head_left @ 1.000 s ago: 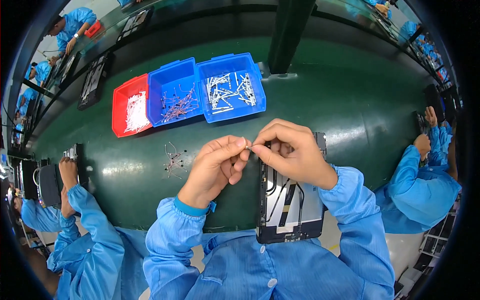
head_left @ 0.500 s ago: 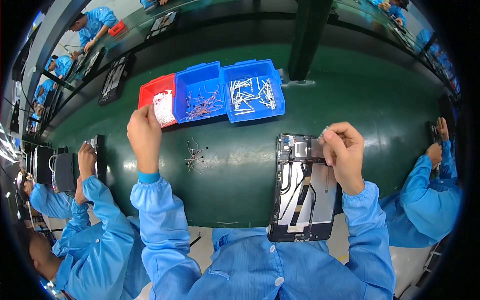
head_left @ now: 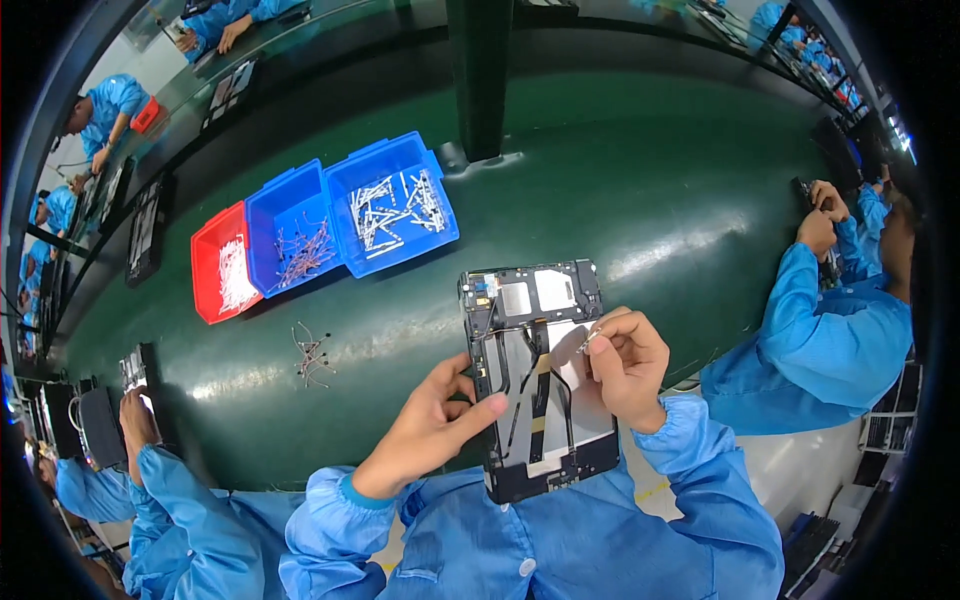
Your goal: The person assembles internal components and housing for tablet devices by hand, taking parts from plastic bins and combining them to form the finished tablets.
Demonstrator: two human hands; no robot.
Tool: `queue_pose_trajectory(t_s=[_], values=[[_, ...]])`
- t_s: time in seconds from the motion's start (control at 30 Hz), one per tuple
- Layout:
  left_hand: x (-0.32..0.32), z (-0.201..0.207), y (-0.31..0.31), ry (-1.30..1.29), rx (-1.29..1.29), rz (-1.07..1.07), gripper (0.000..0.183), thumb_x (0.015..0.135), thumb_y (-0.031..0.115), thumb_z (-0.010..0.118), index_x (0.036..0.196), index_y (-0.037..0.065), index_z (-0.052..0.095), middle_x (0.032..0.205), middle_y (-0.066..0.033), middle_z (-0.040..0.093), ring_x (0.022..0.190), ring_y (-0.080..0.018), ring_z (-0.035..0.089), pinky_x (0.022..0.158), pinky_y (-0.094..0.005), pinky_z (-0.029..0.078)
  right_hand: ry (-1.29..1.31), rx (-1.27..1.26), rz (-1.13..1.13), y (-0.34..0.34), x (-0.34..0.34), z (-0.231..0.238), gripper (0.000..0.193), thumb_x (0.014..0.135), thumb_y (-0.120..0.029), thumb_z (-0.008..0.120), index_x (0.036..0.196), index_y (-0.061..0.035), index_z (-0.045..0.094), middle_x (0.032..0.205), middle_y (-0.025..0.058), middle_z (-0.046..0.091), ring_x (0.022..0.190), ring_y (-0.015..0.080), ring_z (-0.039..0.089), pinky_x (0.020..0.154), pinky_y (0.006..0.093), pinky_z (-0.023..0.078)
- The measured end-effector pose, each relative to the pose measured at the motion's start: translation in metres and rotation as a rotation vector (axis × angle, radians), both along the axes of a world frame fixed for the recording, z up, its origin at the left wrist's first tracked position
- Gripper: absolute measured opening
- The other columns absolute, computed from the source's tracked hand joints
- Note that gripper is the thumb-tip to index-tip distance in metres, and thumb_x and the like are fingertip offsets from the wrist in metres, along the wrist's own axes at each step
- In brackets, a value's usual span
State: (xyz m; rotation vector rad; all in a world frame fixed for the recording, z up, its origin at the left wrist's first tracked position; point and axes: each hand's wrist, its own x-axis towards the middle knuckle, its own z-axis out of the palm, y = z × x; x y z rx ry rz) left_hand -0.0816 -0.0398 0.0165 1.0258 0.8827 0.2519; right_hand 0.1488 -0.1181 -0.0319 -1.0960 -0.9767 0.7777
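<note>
An opened tablet (head_left: 520, 430) lies in front of me, its black frame, pale inner panel and dark cables exposed. My left hand (head_left: 435, 415) grips its left edge, thumb over the top face and fingers along the side. Over the tablet's right side, my right hand (head_left: 632, 368) pinches a small thin whitish strip (head_left: 588, 342) between thumb and forefinger. The strip's far end is close to the inner panel; whether it touches cannot be told.
Up left stand a red bin (head_left: 207, 275) of small white pieces, a blue bin (head_left: 262, 205) of thin wired parts and another blue bin (head_left: 385, 150) of white strips. Loose wired parts (head_left: 312, 355) lie on the green table (head_left: 400, 320). A dark post (head_left: 483, 90) rises behind. Co-workers sit on both sides.
My left hand has come from beside the red bin to the tablet's left edge. The right hand keeps its pinch, now lower over the panel. The whole view has turned rightward.
</note>
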Motion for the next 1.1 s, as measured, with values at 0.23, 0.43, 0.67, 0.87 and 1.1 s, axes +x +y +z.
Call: queue_pose_trajectory(t_s=[0.23,0.43,0.67,0.87,1.1], values=[[0.045,0.009,0.019,-0.081,-0.166,-0.087,0.028,0.091,0.018,0.066,0.112,0.0,0.062,0.086,-0.0004,0.064,0.074,-0.0077,0.058,0.061,-0.0249,0.047,0.107,-0.141,0.02,0.014,0.023,0.026,0.006,0.094,-0.001,0.061,0.094,0.0034,0.058,0.085,0.0132,0.07,0.052,0.0041,0.052,0.046,0.0189,0.041],[0.08,0.02,0.026,-0.305,0.822,0.278,0.011,0.083,0.002,0.07,0.093,-0.002,0.066,0.07,0.0013,0.062,0.064,-0.006,0.054,0.056,-0.0251,0.044,0.146,0.224,0.267,0.036,0.041,0.123,0.004,0.093,-0.002,0.06,0.093,0.002,0.058,0.086,0.0106,0.065,0.057,0.005,0.052,0.051,0.0206,0.042],[0.089,-0.032,0.052,-0.164,1.635,0.372,0.033,0.069,0.007,0.078,0.1,0.002,0.068,0.09,-0.0112,0.069,0.071,-0.0265,0.069,0.059,-0.0318,0.056,0.086,0.135,0.509,0.062,0.006,0.148,0.005,0.089,-0.002,0.059,0.087,0.0004,0.055,0.101,0.0103,0.054,0.078,0.0101,0.053,0.07,0.0235,0.047],[0.089,-0.027,0.044,-0.093,1.595,0.399,0.034,0.071,0.007,0.078,0.103,0.001,0.067,0.094,-0.0115,0.068,0.074,-0.0263,0.069,0.058,-0.0325,0.055,0.14,0.115,0.537,0.065,0.004,0.142,0.005,0.09,0.0,0.061,0.089,0.0016,0.057,0.097,0.0044,0.053,0.088,0.0086,0.052,0.082,0.0261,0.045],[0.085,-0.036,0.043,-0.109,1.552,0.37,0.039,0.071,0.009,0.079,0.106,-0.001,0.065,0.096,-0.0136,0.068,0.077,-0.0279,0.07,0.06,-0.0335,0.056,0.137,0.094,0.499,0.063,0.001,0.141,0.006,0.09,-0.001,0.062,0.089,0.002,0.057,0.099,0.006,0.052,0.088,0.0096,0.053,0.081,0.0263,0.045]])
